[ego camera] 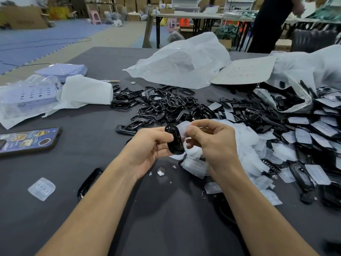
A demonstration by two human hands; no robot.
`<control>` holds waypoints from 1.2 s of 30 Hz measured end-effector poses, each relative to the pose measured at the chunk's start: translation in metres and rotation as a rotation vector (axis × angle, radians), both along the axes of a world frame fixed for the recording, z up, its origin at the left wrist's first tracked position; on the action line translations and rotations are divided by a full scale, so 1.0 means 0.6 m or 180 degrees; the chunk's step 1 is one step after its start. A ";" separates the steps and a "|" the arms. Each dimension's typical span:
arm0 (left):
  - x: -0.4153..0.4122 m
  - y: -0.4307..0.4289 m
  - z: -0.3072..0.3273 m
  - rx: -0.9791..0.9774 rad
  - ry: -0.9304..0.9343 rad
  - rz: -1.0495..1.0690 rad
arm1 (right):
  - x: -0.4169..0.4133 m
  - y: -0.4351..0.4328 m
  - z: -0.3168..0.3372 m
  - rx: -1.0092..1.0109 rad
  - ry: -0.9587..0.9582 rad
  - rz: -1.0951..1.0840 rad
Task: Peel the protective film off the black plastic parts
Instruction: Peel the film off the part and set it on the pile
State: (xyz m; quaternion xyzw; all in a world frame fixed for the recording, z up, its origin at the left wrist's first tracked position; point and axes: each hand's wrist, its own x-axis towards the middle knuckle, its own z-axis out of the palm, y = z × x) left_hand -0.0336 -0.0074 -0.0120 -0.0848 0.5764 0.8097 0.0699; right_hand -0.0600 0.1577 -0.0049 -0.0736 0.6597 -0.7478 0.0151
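My left hand (147,145) grips a glossy black oval plastic part (175,141) above the dark table. My right hand (208,139) pinches a translucent white film (181,129) that lifts off the part's right side. Under my right wrist lies a heap of peeled white films (245,145). A pile of bare black frame parts (162,106) sits beyond my hands. Black parts still covered with film (313,130) spread over the right of the table.
A phone in a blue cartoon case (27,140) lies at the left. One black part (88,182) and a loose film (41,189) lie near my left forearm, a coin cell (161,171) between my wrists. White plastic bags (184,61) at the back. A person stands at the far right.
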 end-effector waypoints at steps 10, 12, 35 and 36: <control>-0.003 0.010 -0.008 -0.0268 0.0158 0.0370 | -0.009 0.003 -0.003 -0.0236 -0.0176 -0.0348; -0.003 0.014 -0.012 -0.0430 0.0138 0.0470 | -0.009 0.006 0.001 -0.0494 -0.0117 -0.0326; -0.002 0.019 -0.027 -0.1226 0.0358 0.0601 | -0.010 0.012 -0.004 0.1046 0.0589 0.0318; -0.001 0.021 -0.026 -0.1172 0.0366 0.0553 | -0.009 0.011 -0.006 0.1087 0.0602 0.0171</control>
